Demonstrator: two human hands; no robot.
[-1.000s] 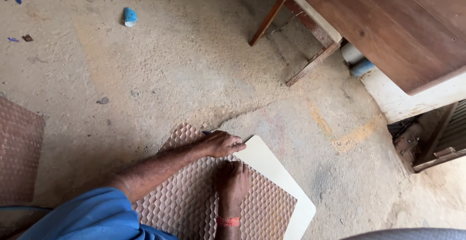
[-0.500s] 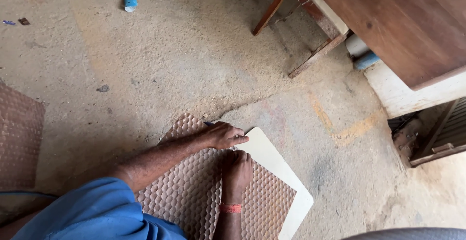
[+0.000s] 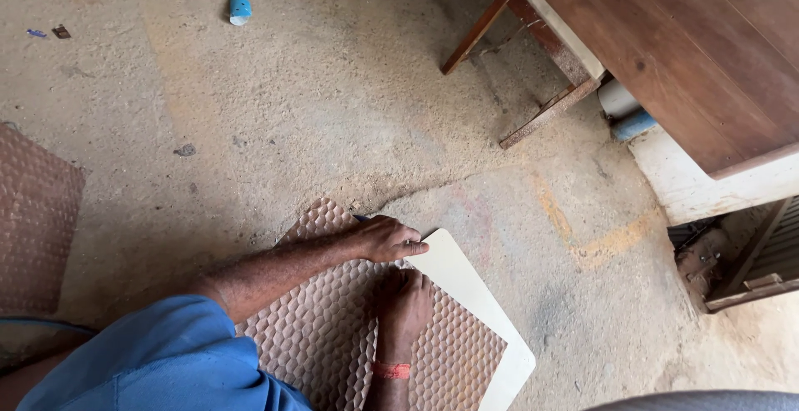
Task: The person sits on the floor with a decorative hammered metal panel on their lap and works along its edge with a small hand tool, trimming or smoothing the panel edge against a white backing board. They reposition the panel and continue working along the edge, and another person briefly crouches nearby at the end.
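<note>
Brown embossed sheet (image 3: 333, 336) (honeycomb-patterned) lies flat on the dusty floor (image 3: 333, 103), over a cream board (image 3: 474, 294) showing along its far edge. Right hand (image 3: 405, 307) presses palm-down on it, fingers flat. Left hand (image 3: 387, 239) rests curled at the sheet's far edge; whether it grips anything, I cannot tell. Farther off sits a wooden table (image 3: 691, 37).

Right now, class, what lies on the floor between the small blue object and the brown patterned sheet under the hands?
In the head view, only dusty concrete floor and a small dark scrap lie between the blue object and the patterned sheet.
</note>
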